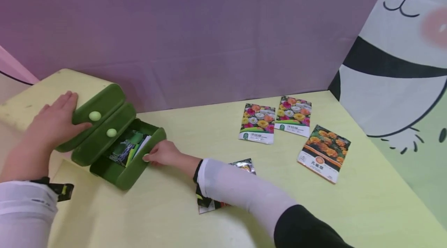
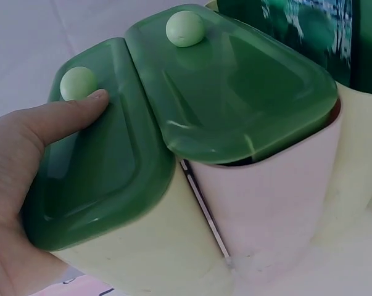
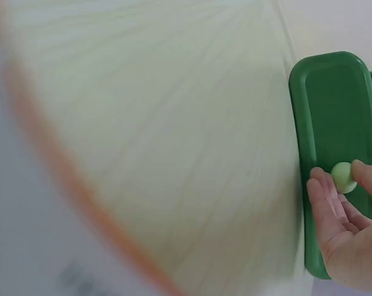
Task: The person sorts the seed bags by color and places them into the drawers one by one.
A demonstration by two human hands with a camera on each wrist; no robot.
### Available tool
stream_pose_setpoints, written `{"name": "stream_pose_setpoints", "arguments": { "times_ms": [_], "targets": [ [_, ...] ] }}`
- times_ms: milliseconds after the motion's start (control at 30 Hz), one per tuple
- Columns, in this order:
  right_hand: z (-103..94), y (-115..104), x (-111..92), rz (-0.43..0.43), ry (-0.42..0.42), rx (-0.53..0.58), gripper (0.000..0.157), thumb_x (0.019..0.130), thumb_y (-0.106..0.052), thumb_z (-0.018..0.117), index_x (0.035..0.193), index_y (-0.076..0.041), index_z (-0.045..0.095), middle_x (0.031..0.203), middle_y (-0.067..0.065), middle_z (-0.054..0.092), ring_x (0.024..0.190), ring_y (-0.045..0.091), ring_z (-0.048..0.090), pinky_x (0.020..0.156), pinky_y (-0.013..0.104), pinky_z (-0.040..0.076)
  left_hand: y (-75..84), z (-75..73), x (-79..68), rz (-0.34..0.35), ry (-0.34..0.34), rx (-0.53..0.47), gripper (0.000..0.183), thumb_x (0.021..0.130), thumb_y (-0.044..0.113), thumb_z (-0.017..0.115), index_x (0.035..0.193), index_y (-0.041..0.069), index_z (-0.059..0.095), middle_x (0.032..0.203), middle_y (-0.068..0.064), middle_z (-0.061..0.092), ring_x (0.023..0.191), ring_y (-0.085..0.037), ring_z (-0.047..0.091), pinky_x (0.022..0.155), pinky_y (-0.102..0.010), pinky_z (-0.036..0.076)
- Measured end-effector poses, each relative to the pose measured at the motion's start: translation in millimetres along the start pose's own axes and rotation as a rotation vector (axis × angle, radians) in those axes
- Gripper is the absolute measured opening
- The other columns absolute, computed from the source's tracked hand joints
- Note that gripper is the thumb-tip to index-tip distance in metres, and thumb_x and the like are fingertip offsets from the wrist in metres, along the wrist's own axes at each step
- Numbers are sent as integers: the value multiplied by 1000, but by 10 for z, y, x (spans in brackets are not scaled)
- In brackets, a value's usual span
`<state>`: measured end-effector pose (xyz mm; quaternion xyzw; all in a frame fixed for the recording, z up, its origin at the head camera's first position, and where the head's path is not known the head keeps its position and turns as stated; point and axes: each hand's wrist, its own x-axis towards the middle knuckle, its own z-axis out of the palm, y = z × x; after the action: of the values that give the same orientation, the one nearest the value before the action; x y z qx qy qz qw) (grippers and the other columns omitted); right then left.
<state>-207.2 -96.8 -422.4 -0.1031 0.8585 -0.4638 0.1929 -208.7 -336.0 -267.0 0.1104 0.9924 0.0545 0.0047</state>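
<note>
A cream cabinet [image 1: 82, 82] with three green-fronted drawers stands at the left of the table. Its bottom drawer [image 1: 129, 178] is pulled out, and flower-picture seed packets [image 1: 128, 150] lie inside. My left hand [image 1: 52, 124] lies over the cabinet's top with its fingers extended. In the left wrist view, the thumb [image 2: 81, 114] presses on the top drawer's front, just below its round knob [image 2: 78, 82]. My right hand [image 1: 165, 155] pinches the pale green knob [image 3: 343, 178] of the bottom drawer between thumb and fingers.
Two packets with multicoloured flowers [image 1: 257, 124] [image 1: 293, 116] and one with orange flowers [image 1: 324, 153] lie on the table's right side. Another packet [image 1: 209, 206] is partly hidden under my right forearm. A purple cloth wall [image 1: 209, 38] rises along the table's back edge.
</note>
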Motion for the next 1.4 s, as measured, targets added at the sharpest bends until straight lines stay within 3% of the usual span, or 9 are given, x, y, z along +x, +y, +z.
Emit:
{"name": "stream_pose_setpoints", "arguments": {
  "times_ms": [167, 367, 600, 867, 967, 1167, 1300, 1400],
  "targets": [
    [124, -117, 145, 20, 100, 26, 23, 84, -29, 76, 78, -8, 77, 62, 1, 70, 54, 9, 65, 49, 14, 46, 27, -25, 18, -2, 2, -7, 94, 93, 25, 61, 148, -14, -4, 153, -38, -3, 143, -51, -3, 114, -68, 0],
    [262, -342, 199, 112, 202, 102, 14, 81, -18, 79, 90, -8, 76, 67, 3, 73, 61, 10, 69, 55, 9, 46, 37, -23, 27, -10, -3, -11, 93, 94, 29, 59, 148, -13, -5, 154, -36, -5, 144, -50, -5, 115, -67, -2],
    [288, -348, 234, 32, 145, 111, 25, 77, -9, 73, 102, -9, 76, 99, -4, 74, 79, 2, 59, 66, 9, 46, 69, -31, 17, -13, -8, 0, 92, 93, 22, 60, 147, -15, -5, 152, -38, -4, 142, -52, -4, 113, -69, 1],
    [317, -333, 253, -5, 58, 150, 45, 84, -11, 67, 129, -9, 63, 125, -4, 66, 79, 2, 49, 66, 10, 42, 86, 18, 81, 11, -3, -18, 92, 92, 23, 61, 148, -15, -2, 152, -39, -1, 142, -53, -1, 112, -71, 3],
    [321, -332, 275, -18, 43, 134, 48, 85, -11, 67, 132, -8, 60, 120, -4, 68, 81, 0, 51, 68, 9, 42, 98, 27, 102, 12, 8, -11, 92, 92, 24, 61, 148, -15, 0, 153, -38, 1, 142, -53, 1, 111, -71, 5],
    [280, -389, 318, -69, -53, -37, 53, 88, -21, 69, 137, -9, 54, 118, -4, 68, 97, 1, 61, 78, 7, 46, 66, 25, 49, -8, 39, 30, 91, 90, 22, 62, 147, -16, 2, 152, -39, 3, 142, -53, 4, 110, -71, 7],
    [239, -517, 322, -51, 26, -26, 58, 87, -30, 72, 138, -14, 52, 122, -3, 66, 102, 6, 64, 81, 12, 49, 50, 35, 12, -14, 43, 38, 90, 91, 21, 62, 147, -17, 2, 152, -39, 3, 142, -53, 4, 110, -71, 7],
    [227, -649, 323, -54, 90, 123, 61, 84, -29, 76, 139, -18, 51, 120, -4, 67, 102, 6, 64, 77, 14, 51, 42, 38, -8, -11, 50, 49, 91, 90, 21, 62, 146, -17, 3, 151, -40, 4, 141, -54, 6, 110, -71, 9]
  ]
}}
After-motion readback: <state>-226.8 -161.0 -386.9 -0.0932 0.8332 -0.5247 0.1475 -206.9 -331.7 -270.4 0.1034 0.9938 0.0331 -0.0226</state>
